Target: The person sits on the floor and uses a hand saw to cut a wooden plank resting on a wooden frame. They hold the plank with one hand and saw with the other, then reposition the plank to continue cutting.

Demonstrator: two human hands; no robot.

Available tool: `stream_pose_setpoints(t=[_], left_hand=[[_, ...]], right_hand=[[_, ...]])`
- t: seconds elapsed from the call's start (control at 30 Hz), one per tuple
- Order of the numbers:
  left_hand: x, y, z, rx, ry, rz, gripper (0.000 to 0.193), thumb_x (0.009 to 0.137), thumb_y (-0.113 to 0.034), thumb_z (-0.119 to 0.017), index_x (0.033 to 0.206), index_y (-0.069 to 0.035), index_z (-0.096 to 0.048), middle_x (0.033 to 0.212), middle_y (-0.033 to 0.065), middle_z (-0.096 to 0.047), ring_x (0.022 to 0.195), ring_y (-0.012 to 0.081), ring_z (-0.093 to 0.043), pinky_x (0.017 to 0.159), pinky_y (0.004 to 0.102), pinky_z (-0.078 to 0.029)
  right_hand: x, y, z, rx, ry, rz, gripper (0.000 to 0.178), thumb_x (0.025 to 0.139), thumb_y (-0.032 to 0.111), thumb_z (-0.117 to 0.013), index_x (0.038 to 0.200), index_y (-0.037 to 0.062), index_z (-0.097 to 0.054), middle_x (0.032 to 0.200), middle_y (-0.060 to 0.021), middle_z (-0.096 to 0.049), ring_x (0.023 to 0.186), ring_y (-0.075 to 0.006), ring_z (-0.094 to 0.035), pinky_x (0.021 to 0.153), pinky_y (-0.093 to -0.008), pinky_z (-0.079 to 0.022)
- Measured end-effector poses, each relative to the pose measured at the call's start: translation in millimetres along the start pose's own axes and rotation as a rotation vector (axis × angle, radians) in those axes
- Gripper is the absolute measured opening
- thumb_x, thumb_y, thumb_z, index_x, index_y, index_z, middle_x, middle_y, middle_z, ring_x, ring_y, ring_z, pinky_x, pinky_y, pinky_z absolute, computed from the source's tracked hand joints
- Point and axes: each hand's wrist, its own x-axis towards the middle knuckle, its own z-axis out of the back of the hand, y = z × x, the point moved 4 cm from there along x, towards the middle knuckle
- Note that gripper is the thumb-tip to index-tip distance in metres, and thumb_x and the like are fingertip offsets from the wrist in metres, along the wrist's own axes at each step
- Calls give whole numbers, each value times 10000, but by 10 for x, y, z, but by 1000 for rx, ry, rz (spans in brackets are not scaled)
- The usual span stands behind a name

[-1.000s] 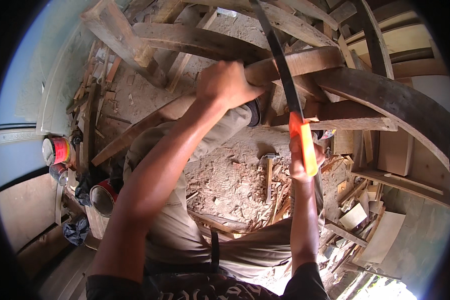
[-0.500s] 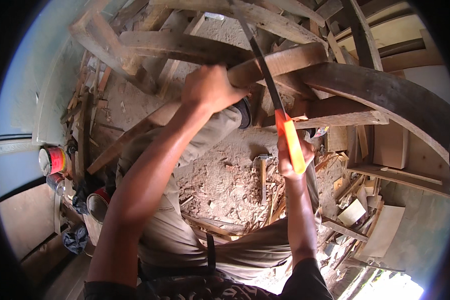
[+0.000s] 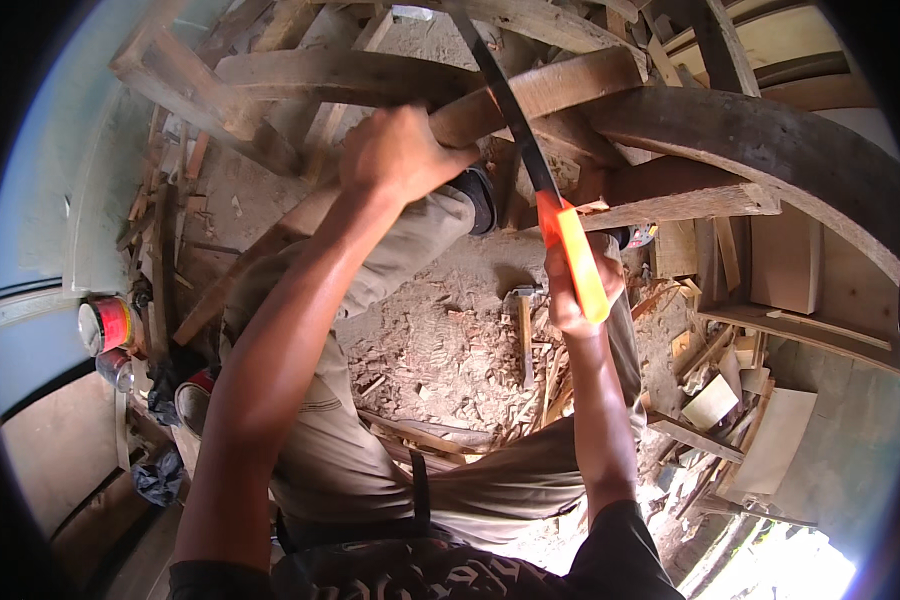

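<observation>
Saw (image 3: 530, 160) drawn back, right hand (image 3: 578, 285) gripping its orange handle; left hand (image 3: 400, 155) clamping wooden beam (image 3: 550, 90)

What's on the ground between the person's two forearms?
In the head view, a hammer lies on sawdust and wood chips between the left hand and right hand.

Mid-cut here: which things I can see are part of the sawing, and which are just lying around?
In use:
left hand gripping the wooden bar
right hand on the orange-handled saw, its blade across that bar

Lying about:
hammer on the sawdust
red-labelled can
wood offcuts
curved wooden beam
</observation>
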Motion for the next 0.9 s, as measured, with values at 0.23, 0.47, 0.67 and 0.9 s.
stream_pose_setpoints(t=[0.23, 0.47, 0.67, 0.9], left_hand=[[2, 124, -7, 15, -47, -27, 762, 662, -692, -766, 1009, -14, -726, 891, 231, -731, 865, 375, -730, 773, 459, -593], [-12, -12, -1, -15, -23, -27, 641, 674, -600, -788, 997, -48, -743, 914, 195, -742, 871, 351, -736, 786, 442, -597], [-33, 70, 51, 8, 0, -25, 612, 674, -576, -792, 988, -53, -749, 899, 204, -740, 845, 355, -737, 772, 441, -600], [27, 127, -58, -23, 3, 16, 630, 681, -581, -785, 1021, -52, -740, 892, 207, -739, 829, 362, -740, 769, 439, -603]], right_hand=[[-1149, 109, 549, -294, 48, -293, 254, 839, 244, -737, 875, -1, -682, 950, -174, -722, 779, -276, -718, 669, -371, -575], [91, 226, 97, -109, 36, -40, 159, 856, 116, -661, 726, 44, -606, 604, -62, -535, 454, -228, -510, 443, -351, -422], [-444, 174, 259, -145, 22, 0, 189, 892, 177, -635, 895, -5, -686, 697, -77, -626, 535, -226, -586, 487, -356, -476], [-503, 79, 275, -341, 40, -154, 220, 891, 177, -610, 978, 7, -720, 709, -60, -660, 569, -175, -622, 544, -316, -514]])
